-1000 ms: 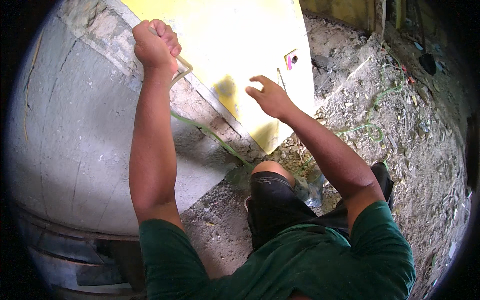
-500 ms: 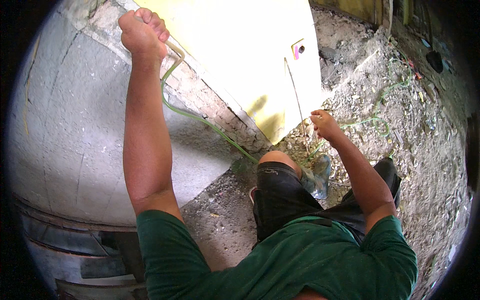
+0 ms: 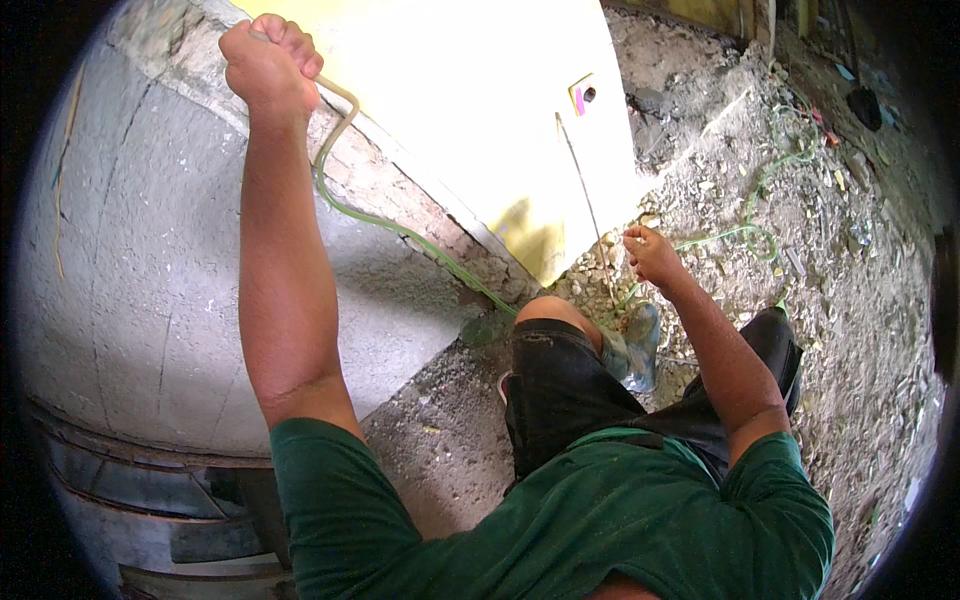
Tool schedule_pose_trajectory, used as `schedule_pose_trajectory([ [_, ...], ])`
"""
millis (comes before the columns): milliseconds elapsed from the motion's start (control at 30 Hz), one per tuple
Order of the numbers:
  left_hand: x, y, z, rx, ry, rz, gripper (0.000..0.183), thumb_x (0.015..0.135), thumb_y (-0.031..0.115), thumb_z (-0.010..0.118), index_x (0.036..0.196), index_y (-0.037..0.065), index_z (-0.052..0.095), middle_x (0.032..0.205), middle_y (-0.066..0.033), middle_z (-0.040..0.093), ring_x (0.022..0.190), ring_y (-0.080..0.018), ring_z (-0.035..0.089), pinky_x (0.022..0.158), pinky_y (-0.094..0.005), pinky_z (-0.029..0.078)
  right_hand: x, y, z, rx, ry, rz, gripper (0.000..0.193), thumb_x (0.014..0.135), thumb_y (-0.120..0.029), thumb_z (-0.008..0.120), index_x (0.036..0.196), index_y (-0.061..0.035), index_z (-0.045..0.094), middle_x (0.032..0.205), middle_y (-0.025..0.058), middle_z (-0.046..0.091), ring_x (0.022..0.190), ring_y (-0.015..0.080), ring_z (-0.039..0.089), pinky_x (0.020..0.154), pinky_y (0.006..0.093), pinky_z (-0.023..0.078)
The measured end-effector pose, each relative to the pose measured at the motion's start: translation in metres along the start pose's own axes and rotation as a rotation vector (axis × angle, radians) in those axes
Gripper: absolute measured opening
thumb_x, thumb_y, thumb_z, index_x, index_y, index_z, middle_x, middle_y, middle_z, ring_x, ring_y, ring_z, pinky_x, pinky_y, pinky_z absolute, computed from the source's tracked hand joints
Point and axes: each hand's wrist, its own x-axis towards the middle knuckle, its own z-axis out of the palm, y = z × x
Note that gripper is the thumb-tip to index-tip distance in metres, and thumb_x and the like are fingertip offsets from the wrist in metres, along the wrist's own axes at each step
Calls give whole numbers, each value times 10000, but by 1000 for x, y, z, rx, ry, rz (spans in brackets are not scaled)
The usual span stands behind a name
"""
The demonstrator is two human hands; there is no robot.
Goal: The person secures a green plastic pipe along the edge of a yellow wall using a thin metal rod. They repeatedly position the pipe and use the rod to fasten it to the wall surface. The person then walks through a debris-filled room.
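Note:
My left hand (image 3: 270, 62) is raised at the upper left, its fingers wrapped round the end of a thin, translucent green hose (image 3: 400, 230). From that fist the hose bends down along the wall's broken edge and passes behind my bent knee. It shows again beside my boot (image 3: 643, 345), runs behind my right wrist and loops over the rubble. Out over the ground, my right hand (image 3: 652, 258) is closed with fingertips drawn together. What it pinches, if anything, is too small to tell.
A grey cement wall (image 3: 170, 270) rises at left, meeting a brightly lit yellow wall (image 3: 450, 90) with a small socket box (image 3: 582, 95). A thin stick or rod (image 3: 580, 180) leans there. Loose rubble (image 3: 840, 330) covers the ground at right. Dark panels (image 3: 200, 510) lie lower left.
My left hand has shifted slightly left with the hose end still in its grip. My right hand stays almost in place, and the view has turned a little.

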Motion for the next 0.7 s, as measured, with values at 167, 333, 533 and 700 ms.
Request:
schedule_pose_trajectory([
  [167, 0, 5, 6, 1, -19, 9, 303, 929, 303, 298, 670, 154, 351, 566, -5, 289, 490, -150, 225, 461, -323, 219, -3, 6, -2, -11, 15, -30, 391, 945, -334, 628, 1231, -67, 618, 902, 124, 669, 749, 188, 639, 572, 339, 560],
  [333, -2, 7, 13, -10, -24, 4, 299, 921, 309, 315, 671, 154, 368, 573, -7, 299, 497, -151, 232, 462, -323, 224, -5, 7, -5, -6, 15, -11, 391, 934, -339, 632, 1217, -69, 628, 893, 130, 667, 749, 188, 637, 573, 343, 558],
  [533, 24, -2, 3, -42, -139, 70, 275, 904, 302, 344, 675, 153, 368, 580, -4, 300, 491, -152, 247, 455, -322, 231, -2, 16, -7, 79, 1, 7, 397, 921, -317, 642, 1206, -42, 631, 940, 135, 664, 765, 199, 638, 598, 353, 553],
  [700, 56, -1, 2, -64, -56, 46, 266, 877, 335, 391, 666, 173, 388, 572, 12, 326, 473, -145, 305, 422, -295, 286, 19, 29, 16, -236, 101, -216, 415, 945, -328, 625, 1229, -27, 612, 1124, 167, 649, 647, 206, 625, 564, 370, 529],
])
